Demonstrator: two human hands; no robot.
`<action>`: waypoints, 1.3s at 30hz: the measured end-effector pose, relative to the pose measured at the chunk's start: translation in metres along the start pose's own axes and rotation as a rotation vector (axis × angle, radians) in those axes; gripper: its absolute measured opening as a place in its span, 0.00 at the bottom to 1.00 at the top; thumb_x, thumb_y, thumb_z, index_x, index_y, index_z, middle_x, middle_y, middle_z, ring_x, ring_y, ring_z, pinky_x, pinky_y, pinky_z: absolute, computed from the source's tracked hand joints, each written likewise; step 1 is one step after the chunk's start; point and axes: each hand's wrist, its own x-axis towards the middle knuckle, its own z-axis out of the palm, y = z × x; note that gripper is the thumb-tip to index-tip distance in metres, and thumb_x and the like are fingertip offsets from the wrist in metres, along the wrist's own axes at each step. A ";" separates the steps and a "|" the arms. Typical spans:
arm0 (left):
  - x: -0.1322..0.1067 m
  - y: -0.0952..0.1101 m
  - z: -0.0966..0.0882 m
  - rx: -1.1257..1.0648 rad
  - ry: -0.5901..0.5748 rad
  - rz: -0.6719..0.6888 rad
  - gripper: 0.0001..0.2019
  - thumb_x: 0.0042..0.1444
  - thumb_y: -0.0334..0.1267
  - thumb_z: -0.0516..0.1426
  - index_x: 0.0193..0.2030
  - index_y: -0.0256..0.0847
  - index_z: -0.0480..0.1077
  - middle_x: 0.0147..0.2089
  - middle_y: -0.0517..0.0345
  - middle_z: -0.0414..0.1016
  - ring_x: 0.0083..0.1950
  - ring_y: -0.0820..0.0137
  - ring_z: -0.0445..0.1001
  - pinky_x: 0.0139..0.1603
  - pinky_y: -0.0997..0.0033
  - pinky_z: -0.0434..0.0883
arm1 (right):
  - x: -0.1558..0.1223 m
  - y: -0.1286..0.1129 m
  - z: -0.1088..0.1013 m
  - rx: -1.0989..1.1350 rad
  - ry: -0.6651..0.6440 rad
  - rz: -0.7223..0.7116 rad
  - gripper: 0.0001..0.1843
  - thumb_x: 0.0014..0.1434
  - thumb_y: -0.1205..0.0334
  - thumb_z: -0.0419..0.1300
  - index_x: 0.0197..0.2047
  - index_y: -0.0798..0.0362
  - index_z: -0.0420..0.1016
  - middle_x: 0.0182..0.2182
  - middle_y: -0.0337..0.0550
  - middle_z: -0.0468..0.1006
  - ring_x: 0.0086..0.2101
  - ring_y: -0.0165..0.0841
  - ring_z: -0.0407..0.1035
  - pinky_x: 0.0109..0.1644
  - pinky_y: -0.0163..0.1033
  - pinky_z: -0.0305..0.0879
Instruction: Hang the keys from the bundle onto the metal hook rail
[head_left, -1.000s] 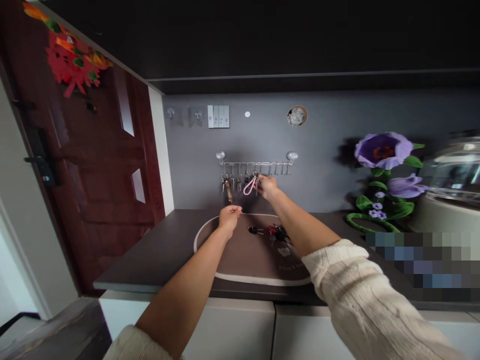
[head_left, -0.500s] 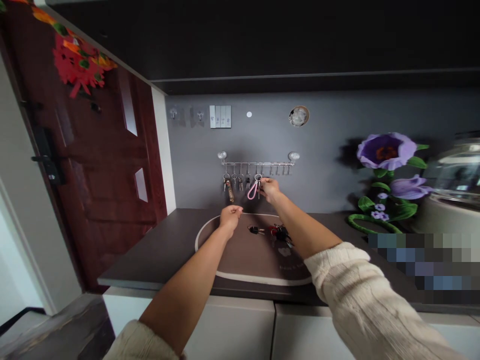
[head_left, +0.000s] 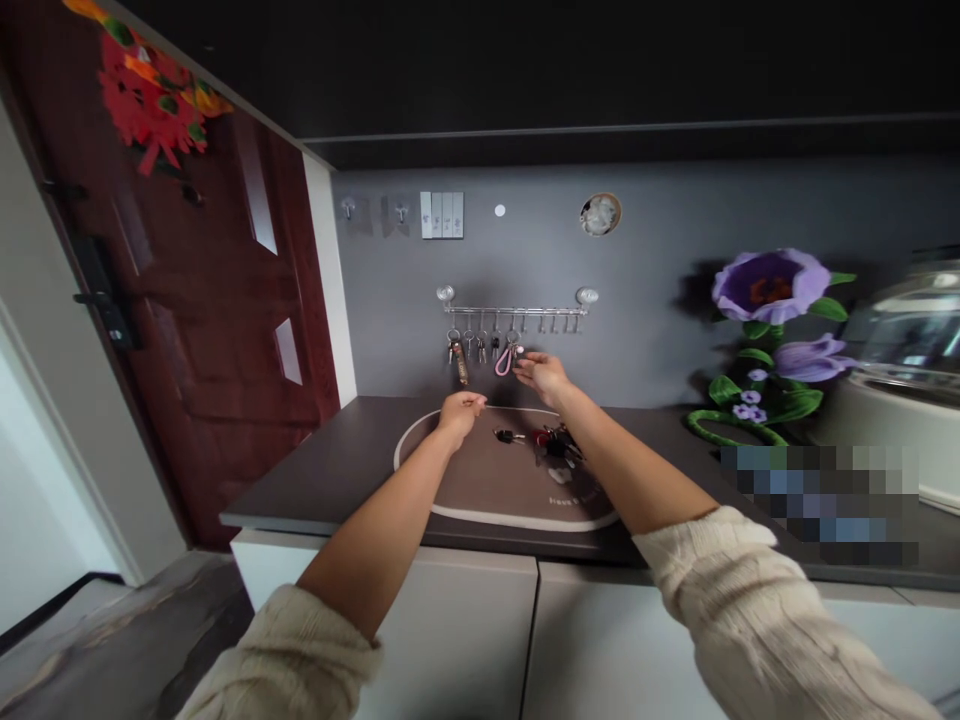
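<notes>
My right hand (head_left: 543, 376) is just right of a bunch of keys with a pink loop strap (head_left: 505, 361). Its fingers are stretched out and apart, with nothing seen in them. The pink strap hangs with its keys from a clear hook rail (head_left: 516, 311) on the wall. Lower and to the left, my left hand (head_left: 460, 413) hovers over a brown mat (head_left: 480, 480), fingertips pressed together; anything between them is too small to make out. A key with a black head (head_left: 508, 436) lies on the mat, beside a bunch of black and red keys (head_left: 556, 442) partly behind my right forearm.
Several other keys, one with a brown patterned fob (head_left: 461, 364), hang on the rail's left hooks. Purple fabric flowers (head_left: 772, 290) and a glass-topped appliance (head_left: 900, 400) stand at the right. A dark cabinet (head_left: 525, 70) overhangs the counter. A red door (head_left: 202, 300) is at the left.
My right hand has let go of the keys with the pink strap, and its fingers have spread beside them. My left hand keeps its pinch over the mat. The view has tilted slightly downward.
</notes>
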 end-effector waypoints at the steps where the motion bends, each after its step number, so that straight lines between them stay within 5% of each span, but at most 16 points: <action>1: -0.001 0.000 0.000 0.009 -0.012 -0.004 0.04 0.45 0.30 0.54 0.25 0.35 0.69 0.23 0.60 0.67 0.22 0.80 0.61 0.27 0.78 0.59 | -0.006 0.001 -0.002 -0.026 -0.023 0.010 0.09 0.47 0.75 0.53 0.33 0.54 0.61 0.25 0.37 0.71 0.25 0.23 0.67 0.34 0.34 0.66; 15: -0.007 -0.002 -0.006 0.215 -0.209 0.012 0.06 0.41 0.25 0.56 0.29 0.33 0.71 0.20 0.60 0.67 0.22 0.79 0.60 0.30 0.75 0.61 | -0.053 0.036 -0.030 -0.704 -0.507 -0.184 0.02 0.38 0.68 0.62 0.20 0.56 0.72 0.15 0.34 0.69 0.18 0.21 0.57 0.23 0.28 0.53; 29: 0.006 -0.016 -0.012 0.245 -0.399 -0.003 0.11 0.36 0.22 0.58 0.31 0.34 0.71 0.26 0.57 0.71 0.27 0.76 0.66 0.36 0.72 0.63 | -0.062 0.037 -0.023 -0.750 -0.540 -0.267 0.02 0.37 0.66 0.63 0.20 0.54 0.74 0.18 0.35 0.72 0.21 0.24 0.61 0.24 0.28 0.53; 39: 0.004 -0.010 -0.013 0.238 -0.464 0.060 0.10 0.35 0.27 0.60 0.30 0.34 0.72 0.27 0.56 0.72 0.28 0.76 0.66 0.36 0.72 0.63 | -0.064 0.035 -0.022 -0.587 -0.401 -0.160 0.09 0.39 0.60 0.62 0.24 0.56 0.73 0.18 0.35 0.70 0.20 0.22 0.58 0.25 0.28 0.54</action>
